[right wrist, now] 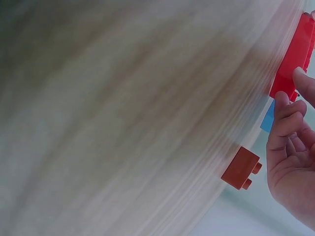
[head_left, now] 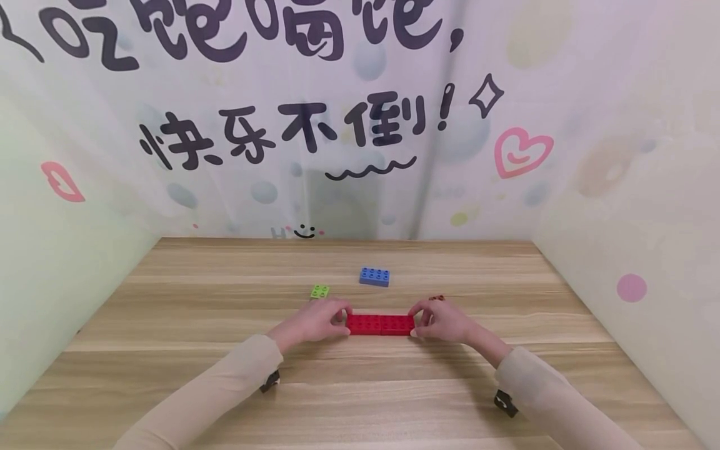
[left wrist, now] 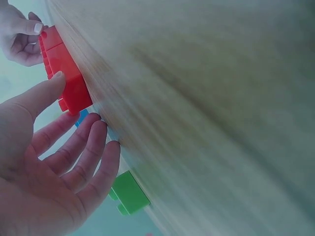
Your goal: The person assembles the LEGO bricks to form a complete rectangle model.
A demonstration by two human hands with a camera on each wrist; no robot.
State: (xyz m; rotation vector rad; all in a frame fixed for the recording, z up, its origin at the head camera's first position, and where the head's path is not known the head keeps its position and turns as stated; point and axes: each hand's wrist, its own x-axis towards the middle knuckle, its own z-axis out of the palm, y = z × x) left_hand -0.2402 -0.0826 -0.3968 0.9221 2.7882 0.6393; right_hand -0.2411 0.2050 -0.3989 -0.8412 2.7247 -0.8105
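Note:
Two red building bricks lie end to end on the wooden table, the left one [head_left: 364, 325] meeting the right one [head_left: 397, 325] at a thin seam, studs up. My left hand [head_left: 319, 320] pinches the outer end of the left brick, thumb on the near side and index finger at the far side. At the opposite end, my right hand [head_left: 445, 320] pinches the right brick between thumb and index finger. The other left fingers [left wrist: 109, 162] stay spread beside the brick in the left wrist view.
Behind the red pair lies a blue brick [head_left: 374, 277]. A small green brick [head_left: 319, 291] sits beyond my left hand. Past my right hand is a small brown brick [right wrist: 240, 167], partly hidden in the head view. A printed curtain [head_left: 360, 206] borders the table's back edge.

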